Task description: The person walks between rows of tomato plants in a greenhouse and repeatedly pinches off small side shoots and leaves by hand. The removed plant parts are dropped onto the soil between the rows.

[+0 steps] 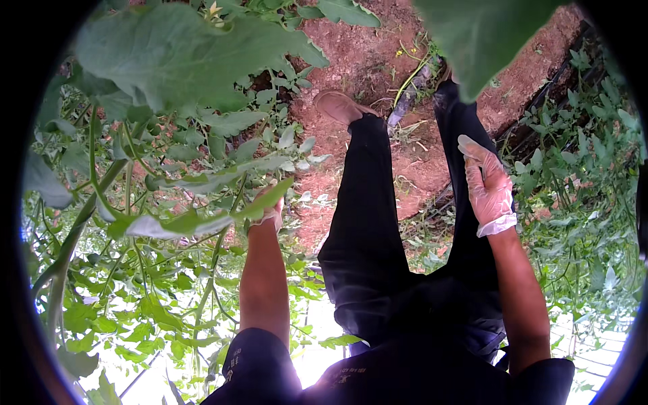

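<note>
My left hand (276, 208), in a thin clear glove, reaches into the tomato plants on the left. A leaf (268, 200) covers most of it, so its fingers and anything in them are hidden. A green stem (223, 235) runs close beside that wrist. In front of my right thigh is my right hand (490, 190), in a clear glove with a pale cuff. Its fingers are loosely bent, the thumb stands apart, and nothing shows between them. A thick tomato stem (83, 217) rises at the far left.
Large leaves (172, 55) hang close to the camera at upper left, and another leaf (486, 40) at upper right. Reddish soil (349, 45) lies underfoot, with a grey pipe-like object (407, 101) between my shoes. More plants (582, 152) line the right side.
</note>
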Demonstrator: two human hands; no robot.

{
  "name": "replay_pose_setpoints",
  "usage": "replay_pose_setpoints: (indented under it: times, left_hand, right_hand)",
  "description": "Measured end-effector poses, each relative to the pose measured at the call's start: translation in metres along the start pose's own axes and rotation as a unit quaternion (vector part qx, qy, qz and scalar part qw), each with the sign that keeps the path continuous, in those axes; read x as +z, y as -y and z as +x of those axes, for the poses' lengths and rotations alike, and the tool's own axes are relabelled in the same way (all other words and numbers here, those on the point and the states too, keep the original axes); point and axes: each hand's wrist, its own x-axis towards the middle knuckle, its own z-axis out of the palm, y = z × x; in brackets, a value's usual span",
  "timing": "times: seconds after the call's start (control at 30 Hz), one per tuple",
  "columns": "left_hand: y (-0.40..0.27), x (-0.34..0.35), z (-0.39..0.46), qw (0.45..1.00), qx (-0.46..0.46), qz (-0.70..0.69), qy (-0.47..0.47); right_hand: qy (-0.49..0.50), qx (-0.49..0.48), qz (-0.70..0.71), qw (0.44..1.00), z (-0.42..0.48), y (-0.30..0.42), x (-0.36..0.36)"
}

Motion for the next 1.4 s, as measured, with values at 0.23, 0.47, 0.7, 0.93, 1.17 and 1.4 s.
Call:
replay_pose_setpoints:
  times: [0.23, 0.47, 0.7, 0.93, 1.17, 1.4]
  left_hand:
    - [0.004, -0.021, 0.013, 0.987, 0.006, 0.153, 0.043]
    - [0.015, 0.079, -0.078, 0.919, 0.181, 0.272, 0.219]
    - [0.05, 0.222, -0.279, 0.931, 0.108, 0.275, 0.215]
    - [0.085, 0.238, -0.399, 0.859, 0.152, 0.312, 0.376]
    - [0.058, 0.145, -0.467, 0.883, 0.269, 0.159, 0.351]
    - [0.032, 0.016, -0.511, 0.893, 0.439, -0.04, 0.089]
  right_hand:
    - [-0.019, -0.035, 0.001, 0.999, -0.006, 0.0, -0.007]
    - [-0.01, -0.072, 0.01, 0.997, -0.019, 0.024, -0.032]
    - [-0.046, -0.096, 0.051, 0.993, -0.041, 0.091, -0.102]
    - [-0.028, -0.122, -0.016, 0.992, -0.05, 0.128, -0.201]
    - [0.031, -0.196, -0.108, 0.974, -0.055, 0.168, -0.249]
    - [0.053, -0.297, -0.123, 0.945, -0.071, 0.24, -0.254]
